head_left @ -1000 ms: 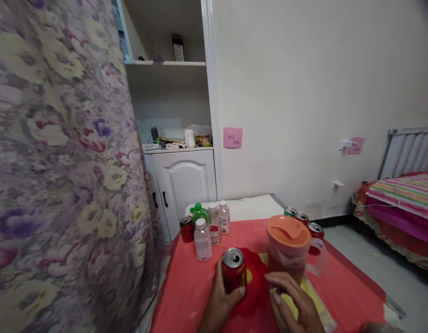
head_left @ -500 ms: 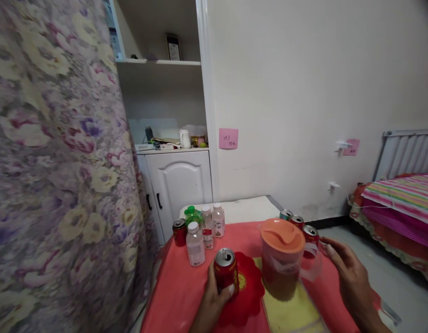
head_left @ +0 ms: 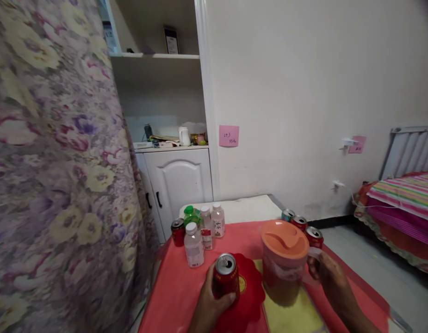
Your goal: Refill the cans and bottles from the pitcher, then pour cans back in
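Pitcher (head_left: 282, 277): handle (head_left: 314, 251) now wrapped by the right hand (head_left: 327, 274), its fingers open beside it a moment ago.
Red can (head_left: 227, 281): clamped in the left hand's (head_left: 213, 296) fingers; both hands now occupied.

Head camera looks forward, down over table (head_left: 175, 296)

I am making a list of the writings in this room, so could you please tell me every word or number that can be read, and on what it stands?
"243", seemingly, then "55" and an unclear character: pink note beside the cabinet.
Too small or blurred:
yellow print on the red can in the left hand;
other cans' print;
bottle labels;
second pink note;
dark box's label.
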{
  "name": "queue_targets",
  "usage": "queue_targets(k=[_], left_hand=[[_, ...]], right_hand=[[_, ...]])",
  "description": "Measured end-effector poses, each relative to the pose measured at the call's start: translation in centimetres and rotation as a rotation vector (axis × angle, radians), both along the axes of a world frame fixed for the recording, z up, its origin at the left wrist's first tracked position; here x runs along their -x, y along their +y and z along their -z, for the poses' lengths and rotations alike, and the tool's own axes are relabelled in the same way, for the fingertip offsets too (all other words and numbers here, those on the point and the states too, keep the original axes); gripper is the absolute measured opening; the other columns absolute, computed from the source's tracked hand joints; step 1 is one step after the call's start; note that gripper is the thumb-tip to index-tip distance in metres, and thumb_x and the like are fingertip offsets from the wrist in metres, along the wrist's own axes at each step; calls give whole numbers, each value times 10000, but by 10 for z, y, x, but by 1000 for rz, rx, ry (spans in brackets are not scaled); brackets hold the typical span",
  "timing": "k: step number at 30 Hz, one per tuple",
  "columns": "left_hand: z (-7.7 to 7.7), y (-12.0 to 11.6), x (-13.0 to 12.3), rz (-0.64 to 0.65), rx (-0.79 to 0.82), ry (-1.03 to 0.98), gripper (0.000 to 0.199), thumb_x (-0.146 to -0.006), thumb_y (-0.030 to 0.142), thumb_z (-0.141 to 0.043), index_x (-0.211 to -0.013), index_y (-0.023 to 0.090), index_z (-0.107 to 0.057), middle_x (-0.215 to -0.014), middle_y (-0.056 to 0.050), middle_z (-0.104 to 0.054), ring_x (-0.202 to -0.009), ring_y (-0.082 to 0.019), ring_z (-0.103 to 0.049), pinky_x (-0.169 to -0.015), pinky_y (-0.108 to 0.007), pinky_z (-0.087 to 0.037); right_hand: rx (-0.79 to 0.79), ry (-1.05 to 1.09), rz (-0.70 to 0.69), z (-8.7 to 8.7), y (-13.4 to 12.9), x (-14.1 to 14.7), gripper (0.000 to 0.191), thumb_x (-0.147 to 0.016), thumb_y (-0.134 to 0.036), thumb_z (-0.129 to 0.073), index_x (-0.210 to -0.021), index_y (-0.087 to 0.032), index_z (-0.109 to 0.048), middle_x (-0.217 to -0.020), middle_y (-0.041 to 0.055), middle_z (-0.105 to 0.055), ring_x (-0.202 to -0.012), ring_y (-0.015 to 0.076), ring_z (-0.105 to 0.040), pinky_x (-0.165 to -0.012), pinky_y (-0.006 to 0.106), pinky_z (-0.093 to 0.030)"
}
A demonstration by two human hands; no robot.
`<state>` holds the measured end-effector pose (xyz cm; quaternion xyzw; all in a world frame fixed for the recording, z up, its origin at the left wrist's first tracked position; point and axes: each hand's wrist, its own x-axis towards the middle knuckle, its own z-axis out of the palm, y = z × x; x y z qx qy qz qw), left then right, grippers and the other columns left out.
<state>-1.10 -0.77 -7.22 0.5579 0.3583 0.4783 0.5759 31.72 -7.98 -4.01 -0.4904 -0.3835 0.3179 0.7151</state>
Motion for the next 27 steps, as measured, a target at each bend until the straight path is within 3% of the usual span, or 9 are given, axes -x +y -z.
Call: queue_targets(k=[8,14,20,27], left_hand=[[-13,-5,-3,54,7,-104,958,-452,420,-939,-1287,194,-526,-1326,-168,-649,-1293,-413,-546,-1103,-515,-420],[-21,-6,-2,58,-25,-88,951,-448,431,-937,-1282,194,-546,-1338,-158,-643,-1305,-415,-524,-1104,-494,-408],[-24,-8,-1,78,-33,-64,899,-501,366,-909,-1296,189,-527,-1333,-156,-647,-1269,-411,-551,-1082,-488,-423],[-25,-9,-2,84,-19,-64,853,-521,334,-883,-1279,200,-515,-1293,-143,-663,-1253,-393,-568,-1087,-485,-424]], right_hand=[[12,111,-50,-9,3,4,578,-717,-683,-704,-525,-206,-440,-490,-58,-341,-467,93,-277,-448,250,-246],[-13,267,-28,-5,8,7,492,-745,-574,-734,-592,-214,-434,-539,-76,-295,-496,95,-246,-449,239,-240],[-35,98,-12,-14,5,14,467,-829,-558,-637,-570,-222,-439,-543,-63,-295,-496,113,-247,-448,264,-261],[-8,-106,21,-33,-5,14,478,-816,-623,-610,-561,-228,-525,-479,-34,-389,-460,136,-327,-442,287,-294]])
